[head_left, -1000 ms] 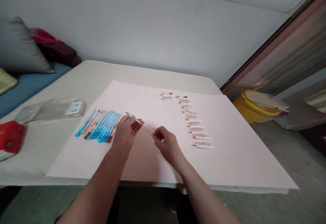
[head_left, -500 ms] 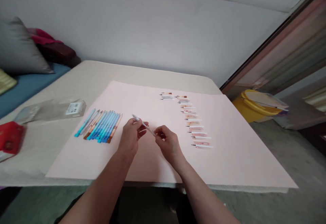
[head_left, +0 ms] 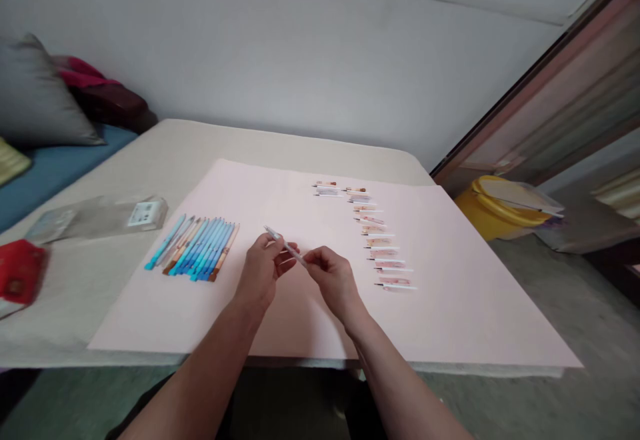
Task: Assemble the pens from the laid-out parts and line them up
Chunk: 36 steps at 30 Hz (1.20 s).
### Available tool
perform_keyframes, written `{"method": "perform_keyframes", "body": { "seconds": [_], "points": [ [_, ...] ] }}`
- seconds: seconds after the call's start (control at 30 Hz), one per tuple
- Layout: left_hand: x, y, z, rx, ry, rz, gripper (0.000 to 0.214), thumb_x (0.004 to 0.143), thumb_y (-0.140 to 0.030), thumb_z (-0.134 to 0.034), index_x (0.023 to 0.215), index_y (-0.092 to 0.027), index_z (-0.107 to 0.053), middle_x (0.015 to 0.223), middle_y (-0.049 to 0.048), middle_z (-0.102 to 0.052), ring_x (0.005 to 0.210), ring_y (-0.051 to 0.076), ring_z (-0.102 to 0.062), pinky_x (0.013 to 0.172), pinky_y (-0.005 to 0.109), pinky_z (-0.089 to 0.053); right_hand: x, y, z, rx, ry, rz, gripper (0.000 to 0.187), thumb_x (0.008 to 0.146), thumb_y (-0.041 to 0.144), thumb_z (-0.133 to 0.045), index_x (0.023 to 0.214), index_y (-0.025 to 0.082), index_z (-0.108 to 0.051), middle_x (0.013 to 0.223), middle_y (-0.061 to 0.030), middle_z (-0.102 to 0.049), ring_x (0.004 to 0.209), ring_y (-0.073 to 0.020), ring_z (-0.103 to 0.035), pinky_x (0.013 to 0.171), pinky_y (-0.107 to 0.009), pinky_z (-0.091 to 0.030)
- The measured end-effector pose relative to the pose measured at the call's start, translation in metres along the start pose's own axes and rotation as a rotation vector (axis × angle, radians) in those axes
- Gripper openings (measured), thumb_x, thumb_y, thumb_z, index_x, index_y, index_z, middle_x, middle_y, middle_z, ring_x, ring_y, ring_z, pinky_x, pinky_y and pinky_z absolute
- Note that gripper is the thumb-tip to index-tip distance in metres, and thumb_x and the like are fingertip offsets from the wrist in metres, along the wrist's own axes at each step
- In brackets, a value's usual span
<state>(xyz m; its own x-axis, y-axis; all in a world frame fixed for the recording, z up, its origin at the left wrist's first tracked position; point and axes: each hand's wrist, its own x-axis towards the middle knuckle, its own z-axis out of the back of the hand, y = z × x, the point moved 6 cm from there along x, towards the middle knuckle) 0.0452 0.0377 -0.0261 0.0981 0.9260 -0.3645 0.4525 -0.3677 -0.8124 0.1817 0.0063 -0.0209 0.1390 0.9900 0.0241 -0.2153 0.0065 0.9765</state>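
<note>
A slim pale pen [head_left: 290,249] slants between my two hands above the pink sheet [head_left: 300,320]. My left hand [head_left: 261,265] is closed round its upper part, and the tip end sticks out past the thumb. With thumb and fingers, my right hand [head_left: 332,278] pinches the lower end. To the left lies a row of blue, brown and grey pens [head_left: 203,248], side by side. On the right, a column of short printed pen parts and white refills with dark tips [head_left: 390,269] runs away from me. A smaller group of such parts [head_left: 327,189] lies at the far side.
A clear plastic package [head_left: 100,219] with a white label lies on the cloth-covered table [head_left: 65,320], left of the sheet. Near it sits a red object [head_left: 23,273]. A yellow bucket [head_left: 480,210] stands beyond the right edge, and a grey cushion [head_left: 45,93] is at the far left.
Both hands and the pen have shifted slightly to the right. My right-hand fingers have closed in more around the pen's lower end.
</note>
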Motion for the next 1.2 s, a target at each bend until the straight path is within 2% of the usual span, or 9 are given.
{"method": "perform_keyframes", "body": {
  "seconds": [0.17,0.3,0.43,0.5,0.57,0.73,0.8,1.07,1.2],
  "points": [
    [0.002,-0.001,0.002,-0.040,-0.046,-0.049,0.017,0.073,-0.025,-0.064,0.081,-0.016,-0.052,0.077,0.0069,-0.066,0.072,0.015,-0.063,0.070,0.029,-0.049,0.002,-0.002,0.000,0.012,-0.023,-0.006,0.011,0.074,0.024,-0.057,0.077,0.018,-0.065,0.067,0.0002,-0.060,0.062,-0.0133,-0.052,0.059,-0.024,-0.041],
    [0.003,-0.001,0.004,-0.055,-0.083,-0.079,0.014,0.074,-0.023,-0.062,0.081,-0.016,-0.052,0.075,0.0063,-0.065,0.067,0.013,-0.061,0.071,0.030,-0.049,-0.005,0.012,-0.002,-0.218,-0.087,0.234,0.012,0.078,0.019,-0.053,0.084,0.019,-0.064,0.085,-0.0041,-0.062,0.077,-0.0156,-0.057,0.069,-0.026,-0.045],
    [0.003,-0.002,0.003,-0.065,-0.076,-0.093,0.014,0.075,-0.024,-0.062,0.081,-0.016,-0.052,0.076,0.0064,-0.065,0.068,0.013,-0.061,0.072,0.031,-0.049,-0.015,0.021,-0.013,-0.606,-0.038,0.404,0.030,0.080,0.011,-0.046,0.105,0.020,-0.061,0.104,-0.0099,-0.058,0.090,-0.0193,-0.057,0.075,-0.029,-0.046],
    [0.002,-0.003,0.003,-0.048,-0.071,-0.088,0.015,0.075,-0.025,-0.062,0.081,-0.016,-0.052,0.077,0.0067,-0.066,0.069,0.014,-0.061,0.072,0.031,-0.049,-0.016,0.019,-0.016,-0.731,0.005,0.383,0.031,0.083,0.012,-0.043,0.108,0.020,-0.060,0.099,-0.0102,-0.060,0.085,-0.0197,-0.058,0.071,-0.029,-0.047],
    [0.001,-0.003,0.003,-0.021,-0.057,-0.076,0.017,0.075,-0.027,-0.062,0.083,-0.017,-0.052,0.080,0.0070,-0.066,0.071,0.014,-0.062,0.072,0.030,-0.048,-0.014,0.017,-0.015,-0.663,0.016,0.332,0.028,0.085,0.016,-0.042,0.106,0.020,-0.060,0.092,-0.0090,-0.061,0.080,-0.0185,-0.060,0.069,-0.029,-0.047],
    [0.002,-0.003,0.003,0.012,-0.010,-0.066,0.021,0.073,-0.031,-0.065,0.085,-0.018,-0.053,0.084,0.0069,-0.067,0.076,0.015,-0.063,0.071,0.030,-0.047,-0.006,0.000,-0.011,0.004,0.082,-0.020,0.019,0.082,0.024,-0.045,0.093,0.017,-0.059,0.072,-0.0026,-0.061,0.054,-0.0120,-0.057,0.047,-0.022,-0.045],
    [0.002,-0.002,0.003,0.017,-0.009,-0.057,0.022,0.072,-0.031,-0.065,0.085,-0.018,-0.053,0.085,0.0073,-0.068,0.076,0.016,-0.063,0.070,0.030,-0.046,-0.004,-0.003,-0.013,0.128,0.101,-0.091,0.018,0.081,0.026,-0.046,0.092,0.017,-0.058,0.069,-0.0010,-0.060,0.050,-0.0107,-0.054,0.041,-0.020,-0.041],
    [0.000,0.007,-0.004,-0.010,0.058,-0.050,0.018,0.076,-0.030,-0.061,0.086,-0.017,-0.053,0.085,0.0070,-0.066,0.076,0.017,-0.063,0.073,0.034,-0.048,-0.012,0.008,-0.012,-0.311,-0.062,0.078,0.016,0.081,0.026,-0.053,0.095,0.021,-0.057,0.078,-0.0007,-0.063,0.063,-0.0123,-0.054,0.058,-0.023,-0.039],
    [-0.003,0.008,-0.009,-0.040,0.094,-0.048,0.018,0.075,-0.030,-0.063,0.085,-0.017,-0.056,0.087,0.0060,-0.065,0.078,0.016,-0.062,0.077,0.034,-0.048,-0.013,0.012,-0.010,-0.453,-0.108,0.117,0.012,0.085,0.030,-0.049,0.090,0.021,-0.056,0.080,-0.0020,-0.064,0.063,-0.0132,-0.054,0.057,-0.023,-0.036]
  ]
}}
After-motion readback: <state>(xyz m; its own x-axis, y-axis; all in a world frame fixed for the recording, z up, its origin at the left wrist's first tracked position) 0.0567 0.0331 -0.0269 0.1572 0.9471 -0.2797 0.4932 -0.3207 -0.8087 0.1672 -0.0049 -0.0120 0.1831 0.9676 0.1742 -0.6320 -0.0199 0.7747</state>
